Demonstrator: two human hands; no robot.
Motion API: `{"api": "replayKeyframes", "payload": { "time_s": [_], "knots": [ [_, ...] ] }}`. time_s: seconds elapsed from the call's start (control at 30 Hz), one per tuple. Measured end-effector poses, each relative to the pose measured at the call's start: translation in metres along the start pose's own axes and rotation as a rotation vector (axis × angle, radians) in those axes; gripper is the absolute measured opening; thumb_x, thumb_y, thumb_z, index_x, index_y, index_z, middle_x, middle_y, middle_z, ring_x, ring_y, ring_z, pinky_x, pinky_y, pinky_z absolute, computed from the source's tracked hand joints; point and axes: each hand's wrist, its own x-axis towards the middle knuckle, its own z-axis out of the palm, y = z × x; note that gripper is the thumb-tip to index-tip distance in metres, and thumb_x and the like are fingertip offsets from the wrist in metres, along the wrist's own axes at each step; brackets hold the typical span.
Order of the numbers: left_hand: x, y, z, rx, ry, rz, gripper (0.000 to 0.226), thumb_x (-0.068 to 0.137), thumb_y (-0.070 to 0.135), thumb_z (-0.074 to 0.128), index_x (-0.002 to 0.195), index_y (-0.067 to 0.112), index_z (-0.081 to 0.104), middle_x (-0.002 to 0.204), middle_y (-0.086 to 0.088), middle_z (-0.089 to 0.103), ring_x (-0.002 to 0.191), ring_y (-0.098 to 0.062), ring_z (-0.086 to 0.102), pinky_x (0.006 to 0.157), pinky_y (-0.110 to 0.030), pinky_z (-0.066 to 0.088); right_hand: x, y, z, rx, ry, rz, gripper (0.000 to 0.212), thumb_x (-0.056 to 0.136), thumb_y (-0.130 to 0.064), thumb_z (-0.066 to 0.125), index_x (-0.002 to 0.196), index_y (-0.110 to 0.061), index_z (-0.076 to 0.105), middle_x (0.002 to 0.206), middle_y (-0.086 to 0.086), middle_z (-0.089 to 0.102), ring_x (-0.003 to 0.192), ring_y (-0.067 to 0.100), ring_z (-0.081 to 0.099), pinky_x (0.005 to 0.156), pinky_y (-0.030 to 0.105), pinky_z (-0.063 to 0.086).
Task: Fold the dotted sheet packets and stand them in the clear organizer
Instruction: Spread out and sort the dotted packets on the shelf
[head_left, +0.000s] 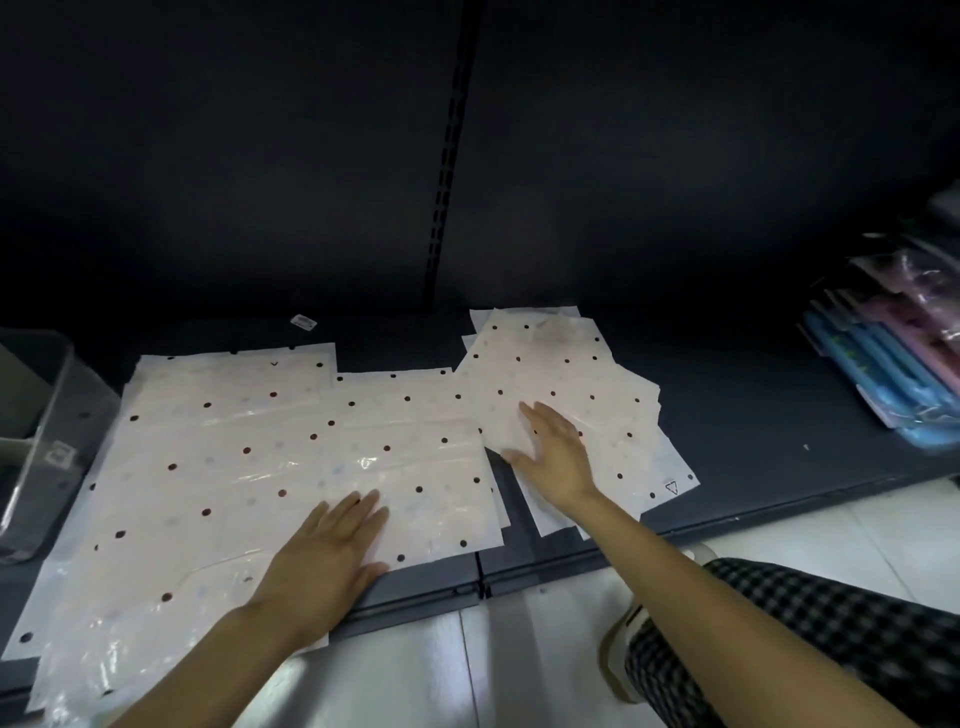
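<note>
Several pale dotted sheet packets lie flat on a dark shelf. A large spread of packets (218, 467) covers the left and middle. My left hand (324, 564) presses flat on its near right part, fingers straight. A smaller fanned pile of dotted packets (561, 374) lies to the right. On its near left edge rests my right hand (553, 454), fingers spread and straight. The clear organizer (39, 457) stands at the far left edge of the shelf, partly cut off by the frame.
The dark shelf (753, 415) has a black back wall with a slotted upright (449, 156). Blue and pink packaged goods (893, 364) are stacked at the right. A small label (303, 322) lies at the back. A checked garment (810, 639) and white floor lie below the shelf edge.
</note>
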Motion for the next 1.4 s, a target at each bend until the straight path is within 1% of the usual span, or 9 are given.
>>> {"api": "replayKeyframes", "payload": {
  "time_s": [0.17,0.37,0.6,0.77,0.9,1.0,1.07,1.17,1.4],
  "knots": [
    [0.005,-0.009,0.022,-0.085,-0.053,-0.044,0.064,0.098,0.054,0.023,0.152,0.026,0.004,0.157,0.007,-0.013,0.145,-0.010,-0.009,0.114,-0.027,-0.010,-0.021,0.049,-0.013,-0.201,-0.046,-0.071,0.051,0.086,-0.044,0.062,0.133,-0.027,0.051,0.146,-0.003,0.039,0.134,0.019,0.031,0.107,0.029,0.030],
    [0.004,-0.010,0.020,-0.133,-0.093,-0.022,0.065,0.098,0.050,0.032,0.151,0.026,0.002,0.157,0.007,-0.014,0.145,-0.009,-0.012,0.113,-0.025,-0.012,-0.015,0.032,-0.025,-0.222,0.147,0.008,0.025,0.096,-0.032,0.049,0.093,-0.013,0.065,0.092,0.004,0.065,0.087,0.024,0.059,0.061,0.029,0.042],
    [0.007,0.000,0.003,-0.255,-0.140,-0.054,0.058,0.099,0.046,0.034,0.150,0.026,0.017,0.159,0.006,0.000,0.146,-0.011,-0.003,0.117,-0.029,-0.001,-0.013,-0.018,-0.050,-0.154,0.516,0.205,0.026,0.100,-0.025,0.038,0.105,-0.007,0.056,0.088,0.014,0.066,0.079,0.033,0.061,0.057,0.029,0.036],
    [0.010,0.031,-0.025,-1.153,0.026,-0.179,0.061,0.090,0.047,0.050,0.145,0.037,0.025,0.147,0.003,0.040,0.133,-0.012,0.038,0.112,-0.030,0.029,-0.046,-0.087,-0.021,0.093,0.234,-0.078,0.024,0.097,-0.020,0.045,0.106,-0.018,0.067,0.103,0.004,0.069,0.089,0.022,0.063,0.068,0.026,0.042],
    [0.017,0.037,-0.044,-1.889,0.111,-0.390,0.073,0.087,0.045,0.055,0.147,0.033,0.015,0.135,0.000,0.049,0.109,-0.015,0.059,0.090,-0.033,0.049,-0.078,-0.133,0.016,0.445,-0.289,-0.152,0.026,0.097,-0.023,0.043,0.101,-0.016,0.068,0.094,0.003,0.068,0.084,0.017,0.063,0.072,0.020,0.046],
    [0.017,0.013,-0.048,-1.577,0.400,-0.594,0.044,0.092,0.013,0.059,0.133,0.012,0.043,0.126,-0.016,0.058,0.097,-0.026,0.063,0.083,-0.038,0.050,-0.080,-0.130,0.025,0.573,-0.491,-0.160,0.027,0.097,-0.032,0.047,0.110,-0.020,0.067,0.110,-0.002,0.067,0.096,0.006,0.060,0.086,0.022,0.048],
    [0.013,-0.013,-0.047,-1.369,0.496,-0.709,0.050,0.090,0.001,0.057,0.135,0.014,0.041,0.125,-0.020,0.057,0.099,-0.035,0.060,0.082,-0.042,0.050,-0.067,-0.108,0.018,0.556,-0.319,-0.154,0.025,0.095,-0.022,0.053,0.115,-0.017,0.066,0.120,-0.001,0.064,0.100,0.000,0.058,0.092,0.014,0.043],
    [0.002,-0.056,-0.051,-1.111,0.521,-0.742,0.066,0.086,-0.001,0.060,0.142,0.020,0.032,0.124,-0.021,0.057,0.084,-0.031,0.060,0.072,-0.042,0.051,-0.034,-0.050,-0.002,0.188,0.008,-0.066,0.034,0.092,-0.013,0.056,0.126,-0.009,0.058,0.132,0.008,0.055,0.122,0.019,0.049,0.101,0.014,0.031],
    [-0.030,-0.140,-0.033,-0.644,0.436,-0.841,0.077,0.083,-0.002,0.061,0.143,0.023,0.019,0.127,-0.030,0.048,0.098,-0.053,0.054,0.077,-0.059,0.049,-0.006,0.067,-0.022,-0.222,0.101,0.169,0.042,0.092,-0.034,0.055,0.131,-0.019,0.053,0.140,0.001,0.044,0.125,0.024,0.040,0.092,0.032,0.042]
  ]
}}
